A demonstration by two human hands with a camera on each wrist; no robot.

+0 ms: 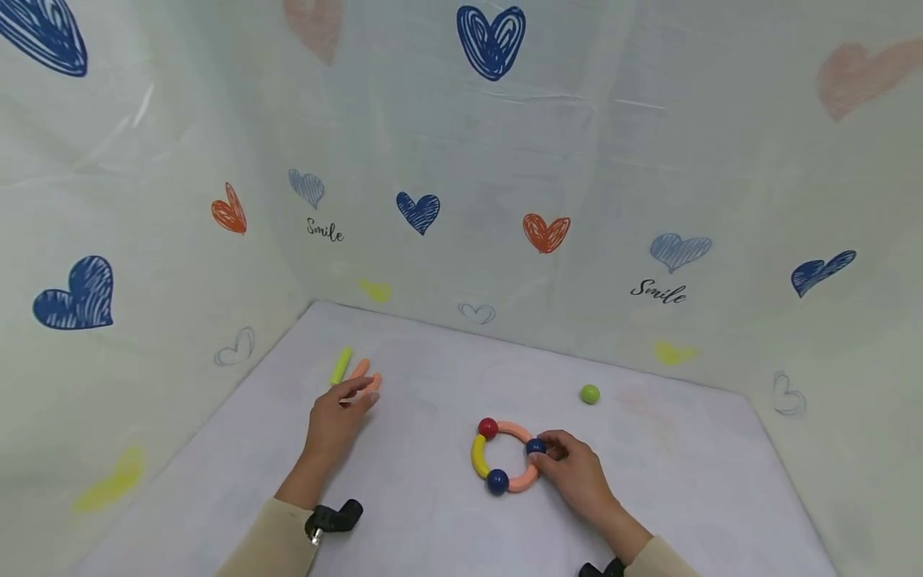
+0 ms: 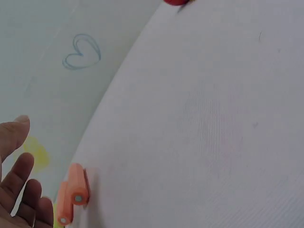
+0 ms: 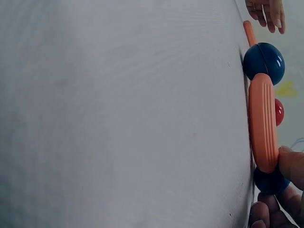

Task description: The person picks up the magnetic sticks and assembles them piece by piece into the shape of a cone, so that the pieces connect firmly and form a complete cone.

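A ring of curved sticks and balls lies on the table. It joins a red ball (image 1: 488, 428), a yellow curved stick (image 1: 479, 457), a blue ball (image 1: 497, 482) and two orange curved sticks. My right hand (image 1: 579, 479) pinches the other blue ball (image 3: 270, 182) on the ring's right side, thumb beside the end of the lower orange stick (image 3: 263, 122). At the far left, my left hand (image 1: 337, 423) hovers with relaxed, parted fingers close to two orange sticks (image 2: 79, 185). Those sticks lie side by side, their ends showing small pale discs in the left wrist view.
A yellow-green stick (image 1: 341, 365) lies beyond the left hand, beside the orange pair. Farther back on the right sits a green ball (image 1: 590, 393). The white table (image 1: 433, 377) meets heart-printed curtains (image 1: 476, 160) at its back and left edges.
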